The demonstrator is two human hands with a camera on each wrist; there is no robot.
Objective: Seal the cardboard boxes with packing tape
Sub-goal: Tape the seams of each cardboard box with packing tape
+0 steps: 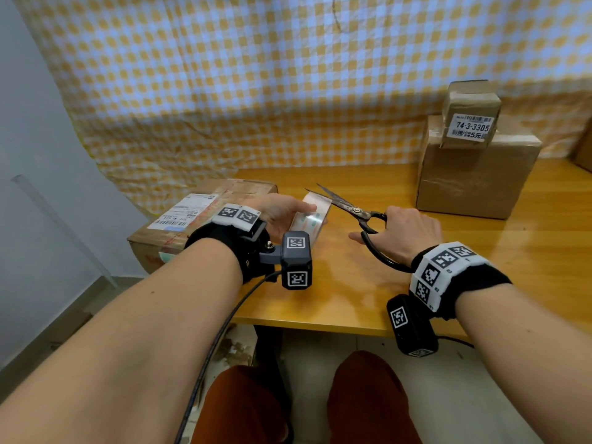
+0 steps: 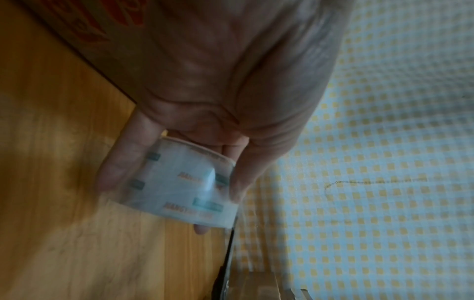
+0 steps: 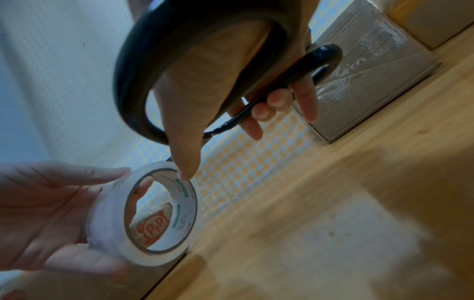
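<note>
Left hand (image 1: 282,213) gripping clear packing-tape roll (image 1: 309,217), right hand (image 1: 407,233) fingers through black-handled scissors (image 1: 355,210), blades parted beside roll, bare yellow wooden tabletop (image 1: 368,293) between labelled brown cardboard box (image 1: 198,216) and stacked taped boxes (image 1: 474,174).

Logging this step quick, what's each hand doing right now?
Left hand: closed, holding the tape roll.
Right hand: closed, holding the scissors, blades apart.

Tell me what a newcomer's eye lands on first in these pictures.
The two hands over the wooden table: the left hand holds a roll of tape, the right hand grips black scissors, blades open beside the roll. Next, a labelled box at the table's left end and two stacked boxes at the back right.
</note>
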